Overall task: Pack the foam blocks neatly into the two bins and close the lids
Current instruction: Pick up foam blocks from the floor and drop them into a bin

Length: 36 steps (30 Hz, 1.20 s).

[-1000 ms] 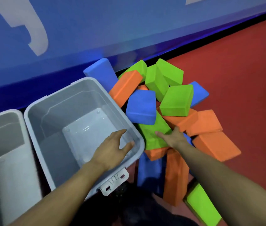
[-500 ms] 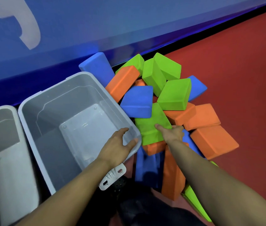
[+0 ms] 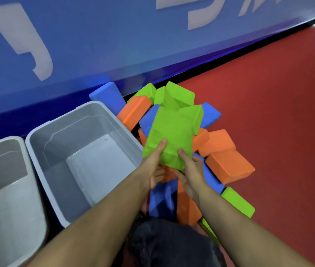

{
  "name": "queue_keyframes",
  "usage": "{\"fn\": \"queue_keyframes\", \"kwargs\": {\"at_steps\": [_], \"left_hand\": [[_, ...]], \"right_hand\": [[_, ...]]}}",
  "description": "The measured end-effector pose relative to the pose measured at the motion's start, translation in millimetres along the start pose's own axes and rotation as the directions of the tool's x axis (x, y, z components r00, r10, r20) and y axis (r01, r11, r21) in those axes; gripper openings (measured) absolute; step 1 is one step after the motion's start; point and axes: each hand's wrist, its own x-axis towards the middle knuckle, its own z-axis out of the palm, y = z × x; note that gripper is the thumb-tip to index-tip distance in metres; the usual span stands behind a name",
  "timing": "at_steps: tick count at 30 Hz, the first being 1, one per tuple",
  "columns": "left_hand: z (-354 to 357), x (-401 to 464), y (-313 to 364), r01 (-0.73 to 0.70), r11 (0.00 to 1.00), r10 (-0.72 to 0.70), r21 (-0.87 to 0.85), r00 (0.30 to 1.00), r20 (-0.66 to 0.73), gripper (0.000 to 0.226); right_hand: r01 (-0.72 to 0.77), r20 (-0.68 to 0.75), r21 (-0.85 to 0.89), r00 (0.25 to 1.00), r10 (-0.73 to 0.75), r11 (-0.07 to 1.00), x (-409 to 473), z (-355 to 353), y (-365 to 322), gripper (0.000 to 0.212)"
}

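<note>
A large green foam block (image 3: 169, 132) is lifted above the pile, held at its near end by both hands. My left hand (image 3: 153, 164) grips its near left corner, thumb on top. My right hand (image 3: 188, 168) grips the near right corner, thumb on top. Below lies a pile of foam blocks: orange (image 3: 230, 166), blue (image 3: 209, 114), green (image 3: 179, 95). Two grey bins stand open to the left, the nearer bin (image 3: 43, 135) beside the pile and the second bin (image 3: 20, 151) at the left edge. Nothing lies in either bin. No lids are in view.
A blue wall panel (image 3: 114, 45) with white lettering runs behind the bins and pile. Red floor (image 3: 278, 112) spreads to the right. A blue block (image 3: 107, 94) leans against the wall behind the nearer bin. A green block (image 3: 237, 202) lies at the pile's near right.
My left hand left the bin's rim and joined the right hand on the green block. The block rose out of the pile and now covers the blue block behind it.
</note>
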Motion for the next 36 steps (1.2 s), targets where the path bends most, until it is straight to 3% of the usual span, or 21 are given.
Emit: {"fn": "queue_keyframes", "kwargs": {"at_steps": [3,5,6,8,10,13,16,19,23,26,28,30,33,36], "left_hand": [[-1,6,2,-0.183,0.949,0.158,-0.257,0.981,-0.115,0.047],[-15,1,7,-0.318,0.922,0.257,-0.223,0.930,-0.263,0.037],[-26,1,9,-0.362,0.921,0.301,-0.148,0.897,-0.324,0.033],[-50,-3,15,-0.423,0.906,0.396,0.002,0.849,-0.350,0.035],[-75,-7,21,-0.463,0.880,0.468,0.105,0.812,-0.348,0.036],[-119,-7,24,-0.459,0.866,0.500,0.199,0.770,-0.398,0.056],[-159,-8,20,-0.405,0.881,0.473,0.245,0.735,-0.486,0.098],[-188,-11,9,-0.382,0.871,0.491,0.309,0.686,-0.536,0.089],[-215,-19,-1,-0.365,0.847,0.528,0.386,0.663,-0.531,0.099],[-228,-31,1,-0.335,0.807,0.574,0.487,0.642,-0.509,0.095],[-233,-44,4,-0.317,0.765,0.617,0.561,0.612,-0.494,0.087],[-241,-53,3,-0.287,0.711,0.663,0.642,0.578,-0.475,0.088],[-255,-59,-5,-0.221,0.618,0.716,0.755,0.555,-0.423,0.092],[-264,-61,-10,-0.155,0.570,0.722,0.807,0.563,-0.402,0.090]], "right_hand": [[0.101,0.150,-0.148,0.986,-0.079,0.984,-14,-8,1,0.021],[0.206,0.123,-0.434,0.978,-0.169,0.877,-2,-21,7,0.033],[0.239,0.106,-0.600,0.970,-0.220,0.764,11,-29,10,0.038],[0.252,0.158,-0.869,0.957,-0.243,0.425,40,-43,20,0.048],[0.193,0.182,-0.973,0.979,-0.096,0.128,74,-54,34,0.071],[0.088,0.082,-0.994,0.993,0.084,-0.071,105,-56,53,0.095],[0.036,0.036,-0.998,0.999,0.007,-0.044,100,-54,59,0.083],[-0.075,-0.068,-0.996,0.985,-0.162,-0.038,93,-60,63,0.079],[-0.110,-0.103,-0.993,0.988,-0.117,-0.051,82,-73,65,0.062],[-0.120,-0.119,-0.993,0.978,-0.173,0.003,61,-67,50,0.068],[-0.061,-0.050,-0.998,0.966,-0.254,-0.034,41,-49,31,0.066],[0.080,0.117,-0.990,0.929,-0.350,-0.119,18,-24,8,0.057],[0.344,0.408,-0.913,0.766,-0.497,-0.220,-20,20,-24,0.040],[0.571,0.569,-0.797,0.598,-0.564,-0.199,-56,68,-37,0.037]]}}
